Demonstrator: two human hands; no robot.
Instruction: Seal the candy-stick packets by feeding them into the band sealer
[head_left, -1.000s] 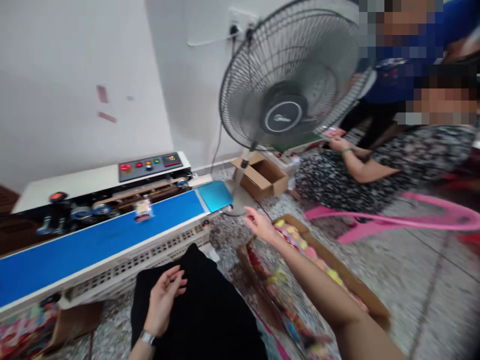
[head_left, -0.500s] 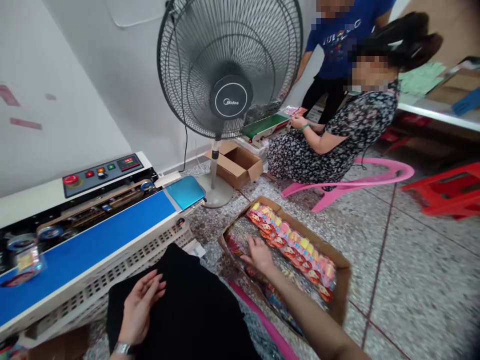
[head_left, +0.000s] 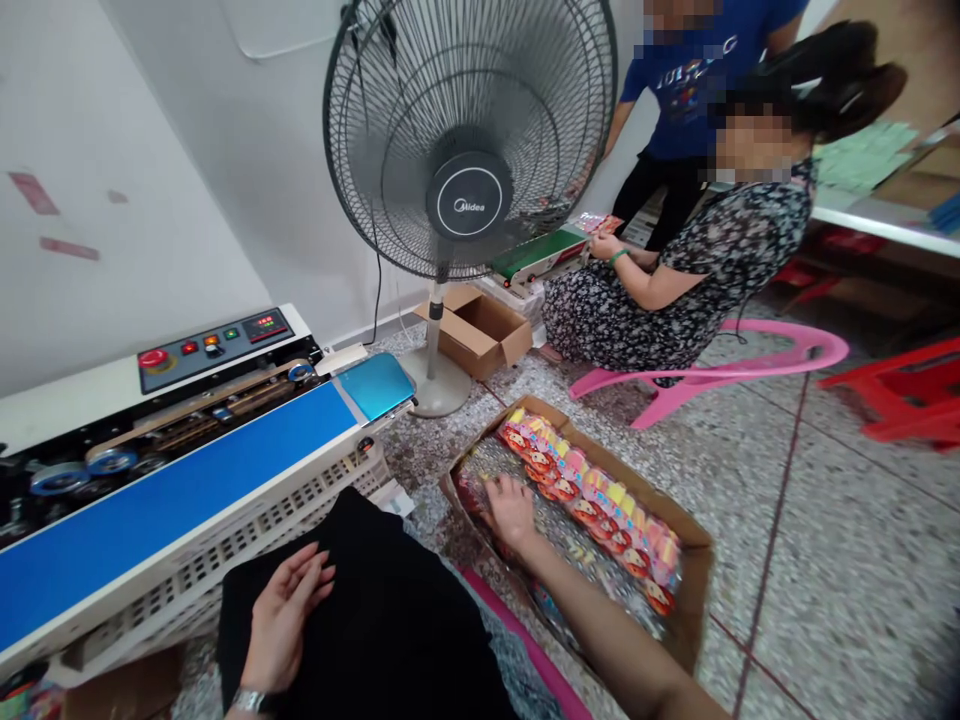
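Note:
My right hand [head_left: 511, 510] reaches into the open cardboard box [head_left: 694, 560], its fingers apart and bent down over the shiny clear packets [head_left: 559, 525] at the near side. I cannot tell whether the fingertips touch the packets. Beside it runs a row of colourful packets [head_left: 589, 495] with red, pink and yellow printing. Over the black cloth [head_left: 375, 600] on my lap rests my left hand [head_left: 289, 610], palm turned inward, fingers loosely stretched and holding nothing.
At left stands a sealing machine with a blue belt [head_left: 187, 500] and a control panel [head_left: 214, 350]. A blue phone-like slab [head_left: 377, 387] lies at its end. Beyond are a standing fan [head_left: 469, 200], an empty carton [head_left: 480, 325], and a seated co-worker [head_left: 675, 270] on a pink chair [head_left: 675, 385].
My right hand's fingers have bent further down over the packets. The packet at the belt's left end is no longer visible. My left hand stays on my lap.

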